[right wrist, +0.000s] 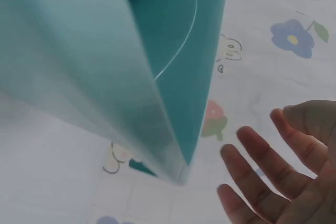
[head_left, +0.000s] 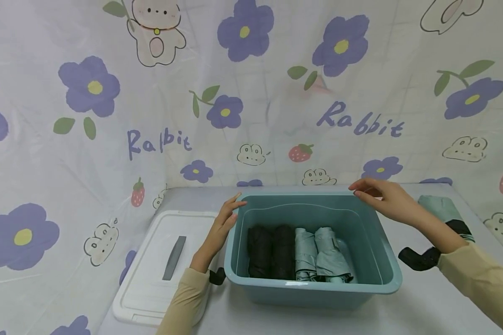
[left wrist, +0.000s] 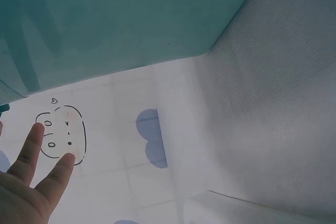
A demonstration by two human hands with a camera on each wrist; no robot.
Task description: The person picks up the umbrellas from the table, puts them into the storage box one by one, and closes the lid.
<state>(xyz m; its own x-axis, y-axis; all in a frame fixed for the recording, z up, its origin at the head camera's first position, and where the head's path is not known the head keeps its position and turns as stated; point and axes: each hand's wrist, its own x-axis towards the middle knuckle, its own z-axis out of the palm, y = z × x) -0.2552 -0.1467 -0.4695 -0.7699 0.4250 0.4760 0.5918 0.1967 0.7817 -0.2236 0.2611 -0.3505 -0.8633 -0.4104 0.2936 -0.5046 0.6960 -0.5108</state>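
Note:
A teal plastic storage bin [head_left: 314, 292] stands on the table. Inside it, side by side, lie two black rolled bundles [head_left: 260, 253] and two pale green folded bundles [head_left: 306, 253] with dark edging, which look like folded umbrellas. My left hand [head_left: 224, 221] is at the bin's back left rim, fingers spread; the left wrist view shows the fingers [left wrist: 58, 179] extended near the bin's outer wall [left wrist: 131, 19]. At the back right corner is my right hand [head_left: 385, 197], fingers loosely bent. Its fingers [right wrist: 260, 184] appear apart from the rim in the right wrist view, holding nothing.
Left of the bin lies a white lid [head_left: 146, 274] with a grey handle [head_left: 174, 258]. Another pale green bundle [head_left: 438, 208] with a black part rests on the table to the right, partly behind my right forearm. A printed curtain [head_left: 276, 116] hangs behind the table.

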